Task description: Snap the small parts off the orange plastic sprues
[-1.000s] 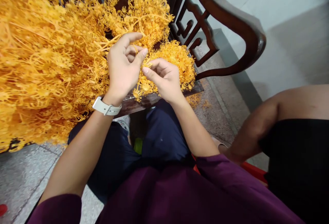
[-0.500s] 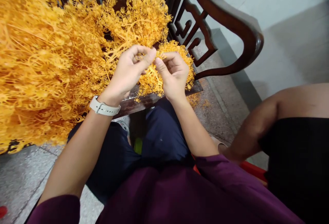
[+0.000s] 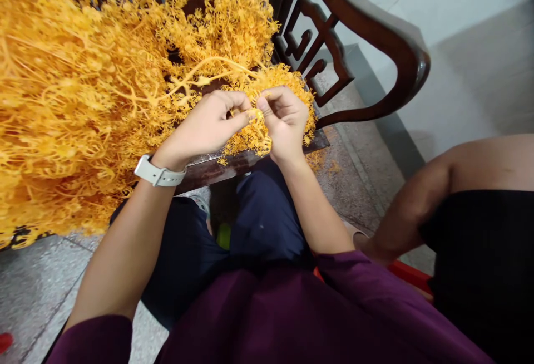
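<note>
A large mass of orange-yellow branching sprigs fills the left of the view and spreads over a dark wooden seat. My left hand, with a white strap watch on its wrist, pinches a thin strand between thumb and fingers. My right hand holds the same small tuft from the other side, and the fingertips of both hands nearly meet. A denser clump of sprigs lies under and behind my right hand. Its lower part is hidden by my fingers.
A carved dark wood armrest and back rise at the right of the seat. Below lies a speckled stone floor. At the right, a co-worker's bare arm and black garment sit close by, with a red stool edge.
Both hands have shifted slightly left and closed in on a smaller tuft. A long sprig now arcs clear above my left hand. The left wrist has turned outward.
</note>
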Available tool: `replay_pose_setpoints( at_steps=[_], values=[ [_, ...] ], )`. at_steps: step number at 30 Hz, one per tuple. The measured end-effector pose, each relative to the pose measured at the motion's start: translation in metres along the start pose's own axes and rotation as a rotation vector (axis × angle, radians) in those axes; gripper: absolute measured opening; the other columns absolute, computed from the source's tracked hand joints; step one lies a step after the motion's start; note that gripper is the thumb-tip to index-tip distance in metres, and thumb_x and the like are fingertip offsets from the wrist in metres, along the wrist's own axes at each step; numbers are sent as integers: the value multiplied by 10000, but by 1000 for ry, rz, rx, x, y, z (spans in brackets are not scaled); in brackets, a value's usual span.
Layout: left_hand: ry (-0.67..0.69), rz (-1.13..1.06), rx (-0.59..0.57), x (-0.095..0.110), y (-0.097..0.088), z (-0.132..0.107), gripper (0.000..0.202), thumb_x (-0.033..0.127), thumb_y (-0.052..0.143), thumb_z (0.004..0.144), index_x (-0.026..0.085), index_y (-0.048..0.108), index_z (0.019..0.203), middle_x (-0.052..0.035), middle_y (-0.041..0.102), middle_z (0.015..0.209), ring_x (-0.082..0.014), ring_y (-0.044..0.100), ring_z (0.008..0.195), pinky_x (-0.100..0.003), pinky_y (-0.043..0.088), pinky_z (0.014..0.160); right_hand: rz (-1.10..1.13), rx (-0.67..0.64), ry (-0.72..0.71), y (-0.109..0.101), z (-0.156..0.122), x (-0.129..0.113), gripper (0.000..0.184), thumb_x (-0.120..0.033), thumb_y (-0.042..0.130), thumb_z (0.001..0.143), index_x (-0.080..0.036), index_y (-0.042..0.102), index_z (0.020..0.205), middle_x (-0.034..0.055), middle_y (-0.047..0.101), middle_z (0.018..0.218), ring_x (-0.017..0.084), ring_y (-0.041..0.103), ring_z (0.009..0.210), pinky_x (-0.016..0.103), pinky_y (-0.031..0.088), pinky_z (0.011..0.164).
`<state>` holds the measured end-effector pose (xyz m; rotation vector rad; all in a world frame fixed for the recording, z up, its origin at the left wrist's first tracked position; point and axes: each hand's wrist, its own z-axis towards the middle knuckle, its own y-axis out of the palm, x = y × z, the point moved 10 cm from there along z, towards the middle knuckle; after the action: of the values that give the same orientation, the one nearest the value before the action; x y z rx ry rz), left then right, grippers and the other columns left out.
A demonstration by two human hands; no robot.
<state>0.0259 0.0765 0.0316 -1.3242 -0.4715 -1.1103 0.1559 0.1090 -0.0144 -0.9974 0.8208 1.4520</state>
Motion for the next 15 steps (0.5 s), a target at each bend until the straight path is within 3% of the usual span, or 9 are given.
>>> replay_pose_setpoints(
  at_steps=[5, 9, 12, 15],
  values=[
    [72, -237, -100, 11, 2, -1, 249, 226, 657, 923, 211, 567, 692, -12, 549, 730, -164, 534, 689, -347, 452, 675, 147, -154, 117, 11, 2, 15, 372, -634, 661, 987, -273, 575, 1009, 31, 694, 999, 225, 727, 991, 423, 684, 816],
    [74, -467, -123, 15, 0, -7, 179, 240, 705, 918, 211, 632, 757, -8, 576, 766, -148, 563, 691, -336, 496, 693, 301, -98, 175, 2, 11, 21, 406, -653, 703, 937, -300, 513, 1007, 30, 749, 1075, 254, 758, 1116, 424, 690, 825],
    [23, -603, -38, 6, -2, -6, 121, 220, 720, 916, 215, 669, 807, -5, 626, 805, -139, 633, 736, -315, 550, 735, 321, -17, 232, -9, 15, 33, 411, -633, 734, 923, -296, 511, 1000, 19, 742, 1013, 234, 773, 1056, 381, 673, 809],
    [-99, -668, 130, -19, -8, -1, 154, 238, 710, 908, 228, 615, 787, 9, 597, 783, -122, 634, 703, -301, 579, 719, 251, 40, 289, -20, 16, 51, 423, -662, 716, 939, -285, 542, 1017, 0, 712, 929, 170, 755, 859, 301, 627, 713]
  ],
)
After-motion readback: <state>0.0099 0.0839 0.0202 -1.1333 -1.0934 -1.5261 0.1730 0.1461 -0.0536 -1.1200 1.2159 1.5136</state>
